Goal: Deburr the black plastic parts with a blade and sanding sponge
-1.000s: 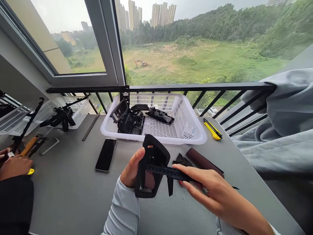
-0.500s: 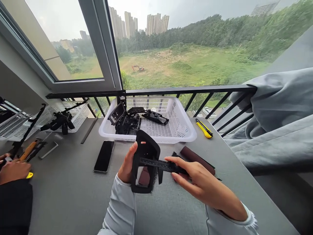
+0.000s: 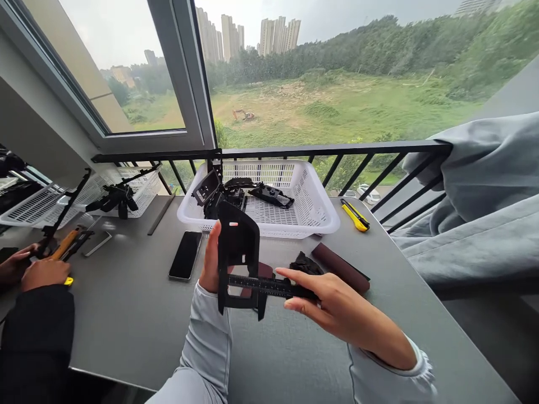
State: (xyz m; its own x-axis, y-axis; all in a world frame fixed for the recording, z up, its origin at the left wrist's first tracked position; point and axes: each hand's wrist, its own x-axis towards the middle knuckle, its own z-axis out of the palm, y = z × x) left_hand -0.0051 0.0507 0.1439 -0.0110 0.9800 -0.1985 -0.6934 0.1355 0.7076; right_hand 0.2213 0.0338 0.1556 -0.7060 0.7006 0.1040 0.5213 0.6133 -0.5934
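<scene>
Left hand (image 3: 209, 264) grips black plastic frame (image 3: 238, 238) by its edge; judged light, rigid. Right hand (image 3: 337, 308) pinches caliper (image 3: 269, 286) beam across it.

single head-worn view, looking forward and down across the grey surface (image 3: 126, 325), hands close below, window (image 3: 337, 84) and railing (image 3: 320, 150) straight ahead
</scene>
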